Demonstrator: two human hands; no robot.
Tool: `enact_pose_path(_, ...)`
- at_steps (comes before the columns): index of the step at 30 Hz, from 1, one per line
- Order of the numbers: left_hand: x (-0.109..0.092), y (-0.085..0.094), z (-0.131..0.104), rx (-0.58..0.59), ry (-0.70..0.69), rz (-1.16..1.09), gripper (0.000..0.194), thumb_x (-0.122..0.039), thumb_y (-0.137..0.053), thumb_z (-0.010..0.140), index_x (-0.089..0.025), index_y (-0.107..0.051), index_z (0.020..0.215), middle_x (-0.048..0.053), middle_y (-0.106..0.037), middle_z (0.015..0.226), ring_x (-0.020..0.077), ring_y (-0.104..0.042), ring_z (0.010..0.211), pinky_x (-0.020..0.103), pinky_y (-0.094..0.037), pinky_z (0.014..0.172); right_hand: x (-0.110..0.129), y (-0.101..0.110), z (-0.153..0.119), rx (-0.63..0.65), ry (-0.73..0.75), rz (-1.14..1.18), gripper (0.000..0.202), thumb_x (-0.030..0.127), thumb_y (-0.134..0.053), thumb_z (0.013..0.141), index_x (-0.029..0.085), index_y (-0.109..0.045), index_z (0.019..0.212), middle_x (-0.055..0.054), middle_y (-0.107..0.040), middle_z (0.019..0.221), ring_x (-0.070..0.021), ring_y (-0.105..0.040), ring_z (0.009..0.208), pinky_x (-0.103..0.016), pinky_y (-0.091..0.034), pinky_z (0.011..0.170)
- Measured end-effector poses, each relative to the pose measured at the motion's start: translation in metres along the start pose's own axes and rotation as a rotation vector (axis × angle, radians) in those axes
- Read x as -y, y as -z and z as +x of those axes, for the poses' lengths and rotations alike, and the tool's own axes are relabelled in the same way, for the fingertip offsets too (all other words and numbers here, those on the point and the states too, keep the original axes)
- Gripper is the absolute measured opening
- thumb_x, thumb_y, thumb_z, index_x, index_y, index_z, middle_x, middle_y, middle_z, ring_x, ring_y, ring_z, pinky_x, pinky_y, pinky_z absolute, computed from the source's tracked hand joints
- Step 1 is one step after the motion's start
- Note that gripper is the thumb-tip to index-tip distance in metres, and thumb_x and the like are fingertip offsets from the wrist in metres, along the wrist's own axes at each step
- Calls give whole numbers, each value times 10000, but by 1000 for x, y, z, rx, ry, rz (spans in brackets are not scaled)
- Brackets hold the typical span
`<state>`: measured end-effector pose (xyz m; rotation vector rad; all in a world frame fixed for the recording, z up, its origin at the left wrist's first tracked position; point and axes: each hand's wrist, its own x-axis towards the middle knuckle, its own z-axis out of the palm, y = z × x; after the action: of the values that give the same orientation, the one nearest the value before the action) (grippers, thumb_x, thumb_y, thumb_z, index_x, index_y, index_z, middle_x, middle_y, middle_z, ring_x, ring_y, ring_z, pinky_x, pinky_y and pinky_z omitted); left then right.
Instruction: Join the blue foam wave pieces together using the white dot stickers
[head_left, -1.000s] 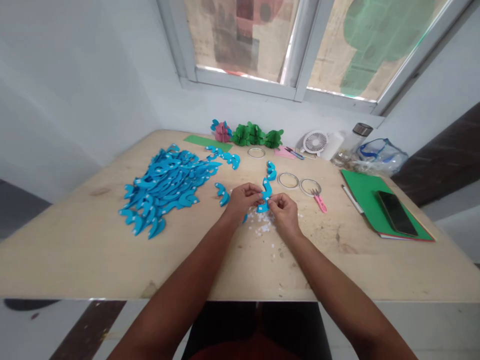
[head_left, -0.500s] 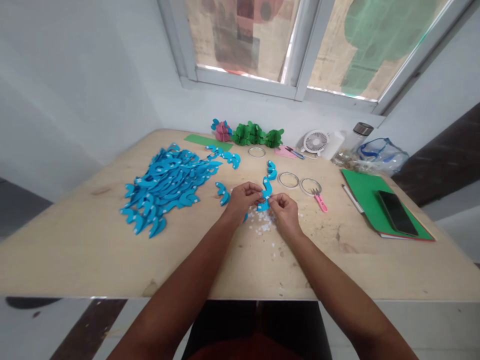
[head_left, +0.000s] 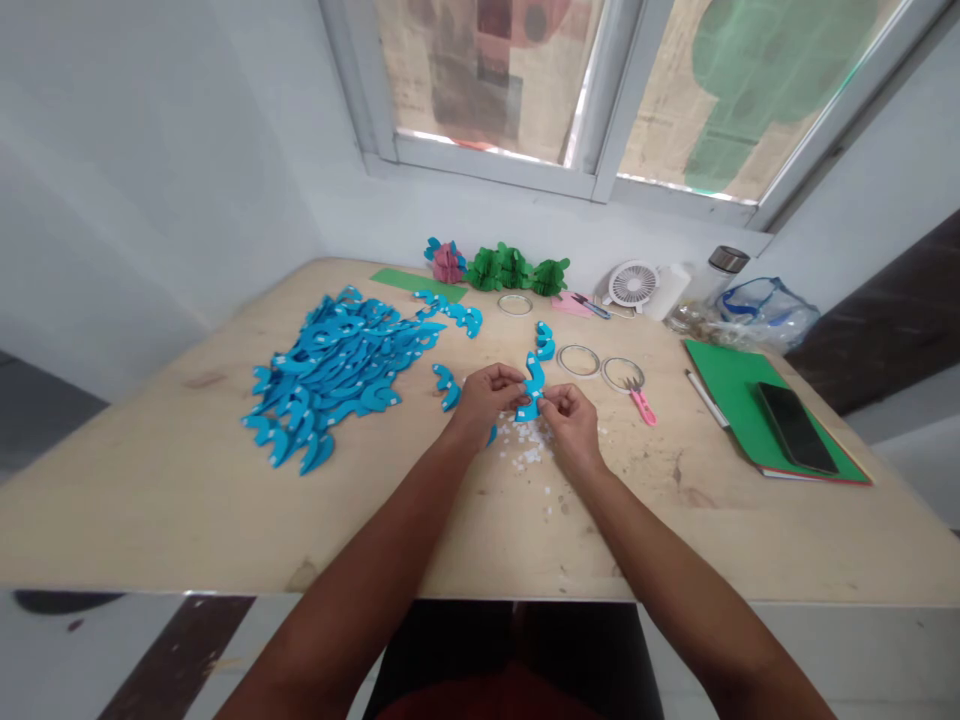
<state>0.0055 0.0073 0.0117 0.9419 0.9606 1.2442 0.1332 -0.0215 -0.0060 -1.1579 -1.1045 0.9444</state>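
Between my two hands is a curved blue paper piece (head_left: 535, 372) with small white squares on it. My left hand (head_left: 487, 398) pinches its left side, fingers closed. On its right edge, the fingertips of my right hand (head_left: 571, 412) are closed too. Tiny white paper bits (head_left: 531, 450) lie scattered on the table just below the piece. Another blue cutout (head_left: 545, 342) rests beyond it, and one more blue cutout (head_left: 448, 388) lies left of my left hand. Part of a further blue scrap shows under my left wrist.
A large heap of blue cutouts (head_left: 345, 360) covers the table's left side. Green paper shapes (head_left: 514, 268) stand by the wall. Metal rings (head_left: 578, 361), a pink fork-like tool (head_left: 643, 405), a white fan (head_left: 634, 287), a green folder (head_left: 739, 400) and a black phone (head_left: 796, 427) are rightward.
Almost nothing differs. Both hands keep their hold on the blue paper piece in the same place, and the view has shifted very slightly.
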Motion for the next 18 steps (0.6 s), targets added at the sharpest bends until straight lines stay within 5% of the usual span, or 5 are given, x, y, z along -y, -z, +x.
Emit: enact_pose_path(18, -5, -4, -5, 27, -50, 46, 210, -250, -707, 542, -155, -584, 685, -14, -626, 581, 127, -608, 537, 259, -503, 572, -1, 0, 0, 28, -70, 73, 218, 379, -614, 680, 179, -607, 768, 29, -556, 600, -98, -470, 518, -220, -354, 488)
